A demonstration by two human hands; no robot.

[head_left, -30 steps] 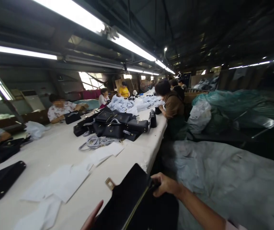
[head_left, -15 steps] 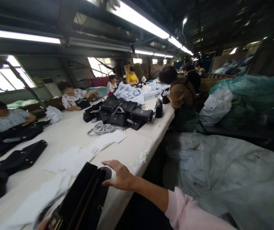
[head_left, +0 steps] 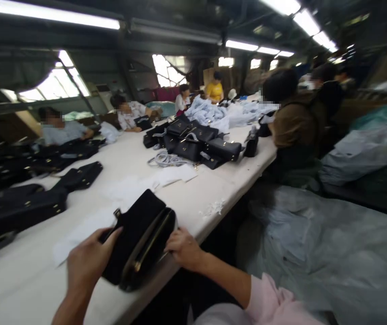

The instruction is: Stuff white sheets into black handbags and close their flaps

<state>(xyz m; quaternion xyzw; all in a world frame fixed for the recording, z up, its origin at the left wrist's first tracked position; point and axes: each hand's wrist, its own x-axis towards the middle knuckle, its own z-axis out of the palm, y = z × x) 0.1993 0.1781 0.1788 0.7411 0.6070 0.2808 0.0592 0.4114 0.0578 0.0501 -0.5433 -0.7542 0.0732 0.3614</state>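
Slipping looks the risk in the head view: the black bag [head_left: 151, 246], at the table [head_left: 217, 178]'s near edge, could drop if the left hand [head_left: 90, 257], clamped on its flap [head_left: 132, 230], loosened (the right hand [head_left: 187, 253] curls its fingers beside it; whether they grip, I cannot tell). Its long axis runs away and rightward, clasp [head_left: 117, 214] leftward.

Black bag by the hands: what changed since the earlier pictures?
The black bag has come up into full view; the left hand, earlier barely visible, now grips its left side. The right hand, spread open just before, is now curled at its right side. The bag heap and coiled straps stayed put.
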